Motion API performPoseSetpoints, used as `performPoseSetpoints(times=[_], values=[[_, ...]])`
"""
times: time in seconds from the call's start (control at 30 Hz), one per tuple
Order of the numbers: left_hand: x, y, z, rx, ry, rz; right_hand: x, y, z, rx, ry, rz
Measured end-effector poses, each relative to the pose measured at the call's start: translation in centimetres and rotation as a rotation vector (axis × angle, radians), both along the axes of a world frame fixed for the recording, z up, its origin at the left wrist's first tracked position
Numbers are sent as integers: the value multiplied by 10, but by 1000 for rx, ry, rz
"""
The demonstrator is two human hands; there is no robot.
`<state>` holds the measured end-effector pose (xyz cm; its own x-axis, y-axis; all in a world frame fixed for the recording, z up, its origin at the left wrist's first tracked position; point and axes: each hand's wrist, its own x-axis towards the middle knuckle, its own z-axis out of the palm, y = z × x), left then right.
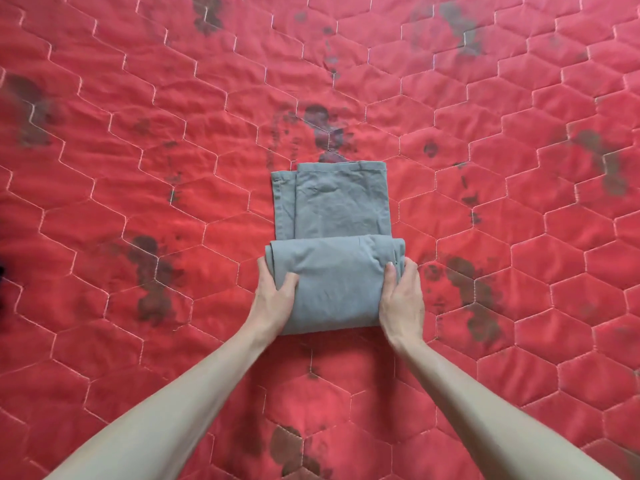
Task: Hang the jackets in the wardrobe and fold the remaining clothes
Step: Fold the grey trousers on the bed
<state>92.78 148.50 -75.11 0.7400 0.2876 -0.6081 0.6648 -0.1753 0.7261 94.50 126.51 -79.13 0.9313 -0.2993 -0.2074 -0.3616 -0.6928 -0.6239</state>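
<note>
Grey garment (334, 237); red quilt (138, 168), pale hexagon stitching, dark blotchy print.

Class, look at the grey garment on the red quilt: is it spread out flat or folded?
Folded, partly. The grey garment has its near part doubled over, gripped by the left hand and right hand; the far part lies flat.

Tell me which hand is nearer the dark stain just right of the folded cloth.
Right. The right hand grips the grey cloth beside that stain; the left hand grips the cloth's opposite side.
</note>
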Motion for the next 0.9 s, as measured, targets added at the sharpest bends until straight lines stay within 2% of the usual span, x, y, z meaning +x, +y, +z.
performPoseSetpoints(times=[0.17, 0.37, 0.47, 0.53, 0.6, 0.67, 0.73, 0.8, 0.9], values=[[0, 6, -15, 207, 11, -214, -7, 21, -14, -312, -57, -191], [2, -4, -41, 710, -70, -222, -1, 25, -25, -341, -112, -158], [4, -8, -48, 791, -133, -213, -2, 21, -27, -330, -127, -69], [4, -5, -50, 863, -235, -244, -3, 11, -27, -325, -129, 40], [6, 5, -51, 976, -418, -373, -4, -1, -26, -376, -173, 253], [10, 14, -49, 1078, -646, -580, -1, -17, -23, -468, -250, 543], [9, 19, -43, 1084, -795, -830, 1, -30, -14, -526, -288, 784], [-4, 22, -37, 1014, -763, -1051, -2, -44, -6, -517, -264, 936], [-27, 23, -32, 991, -533, -1306, -12, -66, 4, -553, -186, 1109]])
